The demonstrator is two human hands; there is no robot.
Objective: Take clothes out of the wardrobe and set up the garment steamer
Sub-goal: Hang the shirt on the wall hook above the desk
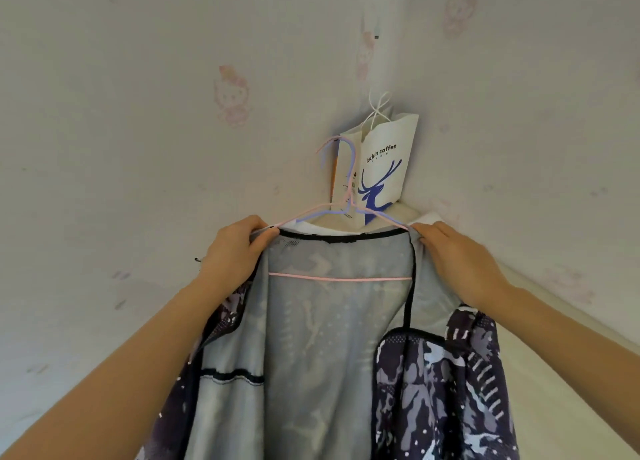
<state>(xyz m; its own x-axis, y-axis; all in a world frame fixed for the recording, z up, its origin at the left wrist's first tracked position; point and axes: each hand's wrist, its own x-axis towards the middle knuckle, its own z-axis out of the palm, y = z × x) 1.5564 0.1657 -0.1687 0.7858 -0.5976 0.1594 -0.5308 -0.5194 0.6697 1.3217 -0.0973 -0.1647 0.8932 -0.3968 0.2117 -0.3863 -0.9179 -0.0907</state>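
Left hand (239,248) and right hand (457,262) each pinch jacket (332,355) shoulders, my view. Jacket hangs on pink hanger (341,278); paper bag (384,168) just behind hanger hook, against patterned wall (138,113).

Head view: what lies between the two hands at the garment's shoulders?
In the head view, between the left hand and right hand runs the black-trimmed collar of the camouflage garment, with the pink hanger spanning its open front.
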